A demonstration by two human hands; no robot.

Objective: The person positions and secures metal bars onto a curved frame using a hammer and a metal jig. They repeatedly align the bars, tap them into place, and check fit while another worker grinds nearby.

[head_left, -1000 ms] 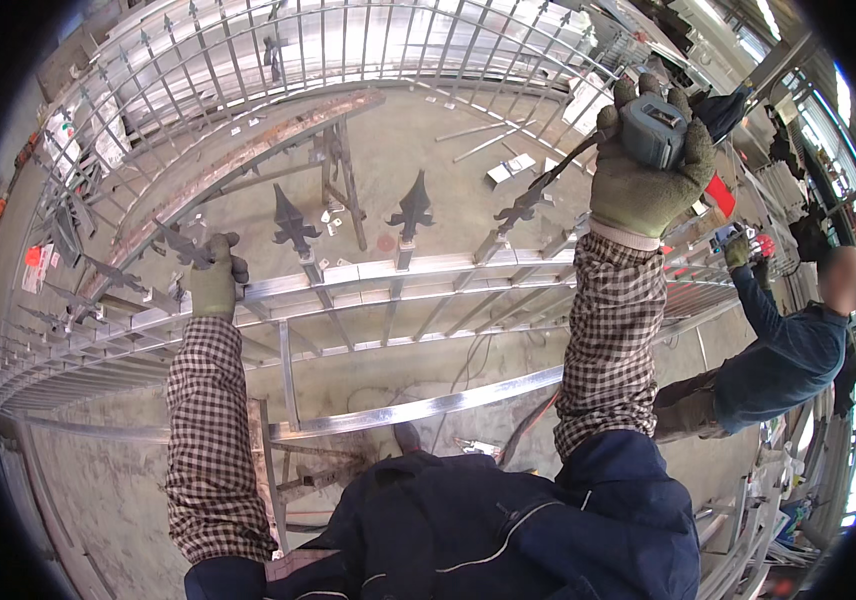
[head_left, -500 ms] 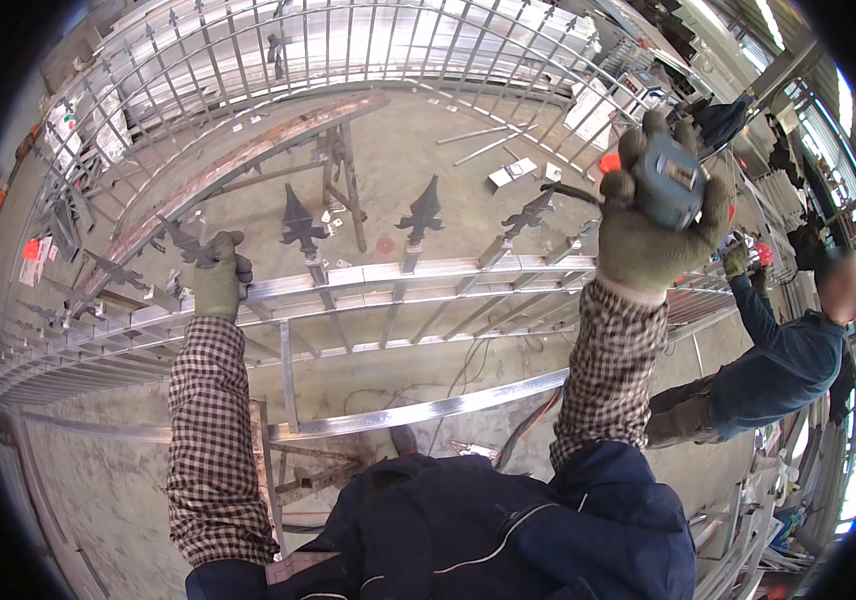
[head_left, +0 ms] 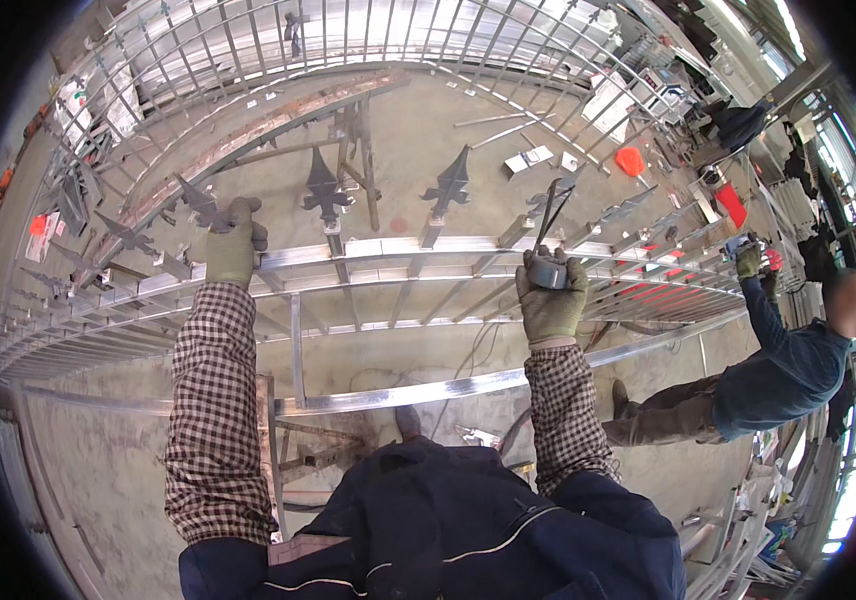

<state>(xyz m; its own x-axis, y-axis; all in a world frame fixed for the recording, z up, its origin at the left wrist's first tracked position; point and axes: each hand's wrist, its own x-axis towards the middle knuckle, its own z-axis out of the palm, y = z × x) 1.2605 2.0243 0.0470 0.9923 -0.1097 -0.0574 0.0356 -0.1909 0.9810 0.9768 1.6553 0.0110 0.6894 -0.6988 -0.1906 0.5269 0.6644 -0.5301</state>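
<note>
A metal railing lies in front of me, its silver top rail (head_left: 383, 249) crossed by a row of uprights tipped with grey spear-shaped finials. My left hand (head_left: 232, 250), gloved in olive green, is closed around the base of one spear-shaped finial (head_left: 202, 205), whose blade sticks out to the left. Over the rail farther right, my right hand (head_left: 555, 308), gloved alike, is closed on a rounded blue-grey hand tool (head_left: 546, 272). A thin dark strip rises from it past another finial; the tool's exact kind cannot be made out. Between my hands stand two dark finials (head_left: 324, 190).
A co-worker (head_left: 773, 365) stands at the right, hands at the railing's far end. A curved lower bar (head_left: 428, 392) runs nearer to me. Beyond lie a rusty beam (head_left: 278, 115) on a trestle, an upright fence panel (head_left: 348, 30), loose tubes and a white box (head_left: 528, 160). Cables trail on the floor.
My right hand has come down and left with the blue-grey tool, from raised up close to beside the rail. My left hand keeps its grip. The view has shifted slightly.
</note>
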